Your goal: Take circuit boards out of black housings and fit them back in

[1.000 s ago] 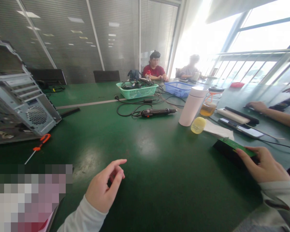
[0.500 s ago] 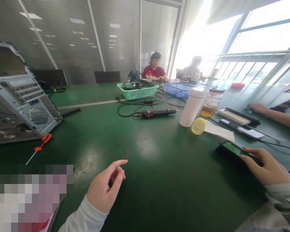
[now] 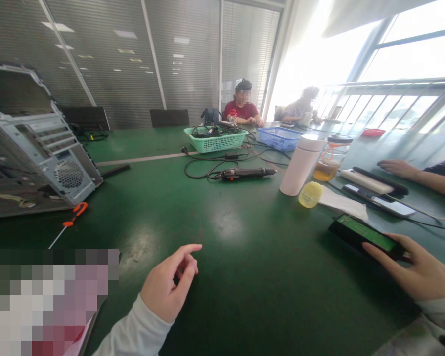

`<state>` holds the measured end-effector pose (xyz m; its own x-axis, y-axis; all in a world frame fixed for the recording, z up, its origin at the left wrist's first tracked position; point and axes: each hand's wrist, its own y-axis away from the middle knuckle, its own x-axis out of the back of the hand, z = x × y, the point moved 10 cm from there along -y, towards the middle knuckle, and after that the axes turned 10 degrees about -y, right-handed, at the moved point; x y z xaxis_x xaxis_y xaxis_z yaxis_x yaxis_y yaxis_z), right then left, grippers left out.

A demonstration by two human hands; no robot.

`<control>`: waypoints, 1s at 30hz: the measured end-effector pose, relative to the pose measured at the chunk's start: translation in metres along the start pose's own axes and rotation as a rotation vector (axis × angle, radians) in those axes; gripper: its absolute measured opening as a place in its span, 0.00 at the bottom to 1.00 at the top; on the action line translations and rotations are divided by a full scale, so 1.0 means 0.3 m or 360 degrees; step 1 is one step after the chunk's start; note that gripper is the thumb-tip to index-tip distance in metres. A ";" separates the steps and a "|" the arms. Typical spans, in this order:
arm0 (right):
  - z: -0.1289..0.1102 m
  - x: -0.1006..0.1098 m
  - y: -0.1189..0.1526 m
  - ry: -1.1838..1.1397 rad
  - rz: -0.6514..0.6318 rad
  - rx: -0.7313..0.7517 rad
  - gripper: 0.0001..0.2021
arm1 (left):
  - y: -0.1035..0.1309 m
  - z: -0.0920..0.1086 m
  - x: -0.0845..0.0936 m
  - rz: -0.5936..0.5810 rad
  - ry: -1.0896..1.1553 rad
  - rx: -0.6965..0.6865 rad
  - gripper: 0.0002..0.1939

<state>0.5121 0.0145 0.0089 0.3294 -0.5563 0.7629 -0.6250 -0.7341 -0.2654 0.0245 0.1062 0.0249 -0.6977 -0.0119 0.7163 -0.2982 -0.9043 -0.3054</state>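
Note:
My left hand (image 3: 172,282) rests on the green table (image 3: 244,277), its index finger stretched out and the others loosely curled, holding nothing. At the right, my right hand (image 3: 419,264) has its thumb and fingers around the near end of a black device with a green face (image 3: 369,232). An orange-handled screwdriver (image 3: 76,215) lies at the left beside an open metal computer case (image 3: 68,173). The black electric screwdriver (image 3: 246,173) with its cable lies mid-table.
A white bottle (image 3: 302,165), a yellow round item (image 3: 310,195), a jar (image 3: 332,158) and phones stand or lie at right. Behind are a green basket (image 3: 217,143) of cables and a blue basket (image 3: 280,140). Two people sit beyond; another person's arm (image 3: 430,178) rests at right.
My right hand's fingers have shifted on the black device, and more of its green face shows. The whole view has moved slightly, with things appearing further right. My left hand keeps its pose.

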 end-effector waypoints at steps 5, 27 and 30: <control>-0.243 -0.113 0.071 -0.0368 -0.0273 0.0186 0.32 | -0.002 -0.021 -0.009 -0.0003 0.0028 0.0046 0.16; -1.024 -0.469 0.490 -0.1361 -0.1039 0.1252 0.24 | -0.007 -0.073 0.025 0.0197 0.0151 0.0226 0.25; -1.022 -0.452 0.489 -0.1324 -0.1018 0.1280 0.17 | -0.006 -0.071 0.037 0.0189 0.0163 0.0256 0.25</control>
<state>0.1588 0.1018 0.0473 0.9210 0.1131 0.3728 0.2989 -0.8189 -0.4899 0.0035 0.1169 0.0199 -0.7866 -0.0864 0.6113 -0.1079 -0.9557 -0.2739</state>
